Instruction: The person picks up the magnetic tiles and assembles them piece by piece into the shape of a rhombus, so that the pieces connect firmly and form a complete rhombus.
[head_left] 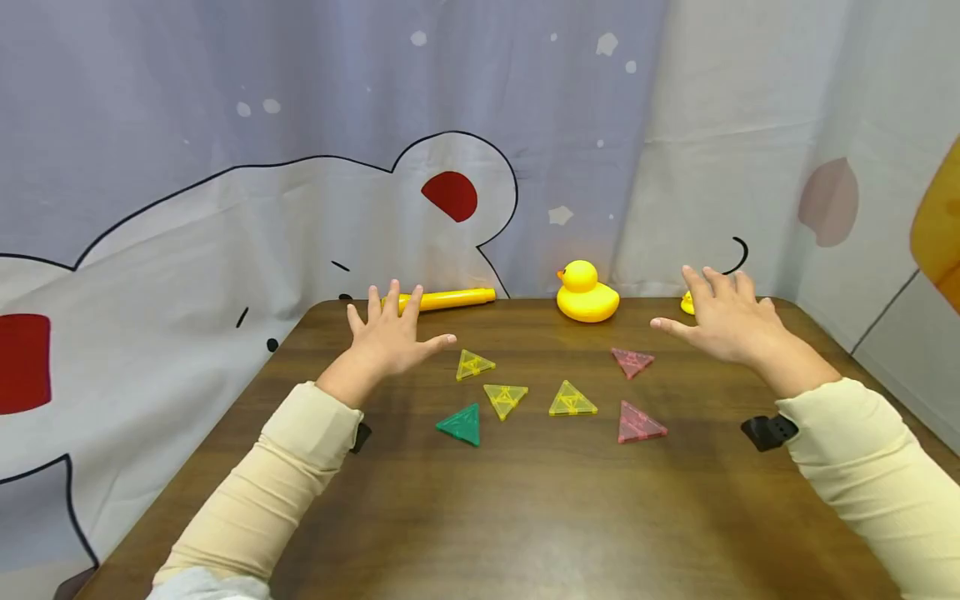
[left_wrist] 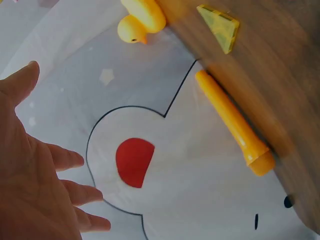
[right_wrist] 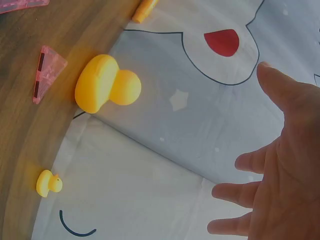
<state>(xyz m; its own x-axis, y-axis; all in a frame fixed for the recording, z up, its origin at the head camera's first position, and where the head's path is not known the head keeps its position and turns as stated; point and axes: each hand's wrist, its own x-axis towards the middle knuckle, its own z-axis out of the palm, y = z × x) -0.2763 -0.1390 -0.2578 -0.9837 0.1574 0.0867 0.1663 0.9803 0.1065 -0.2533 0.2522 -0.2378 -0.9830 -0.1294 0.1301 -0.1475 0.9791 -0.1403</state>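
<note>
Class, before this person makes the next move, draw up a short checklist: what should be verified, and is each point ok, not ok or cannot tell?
1. Left grip free: ok, fingers spread, holding nothing.
2. Right grip free: ok, fingers spread, holding nothing.
3. Triangles lying apart on the table: ok, three yellow triangles, two pink triangles and one green triangle, none touching.
4. Yellow stick unobstructed in the head view: not ok, the left fingers overlap one end.
5. Small duck unobstructed in the head view: not ok, partly hidden by the right grip.
6. Undersides of the triangles undamaged: cannot tell, they are hidden.
</note>
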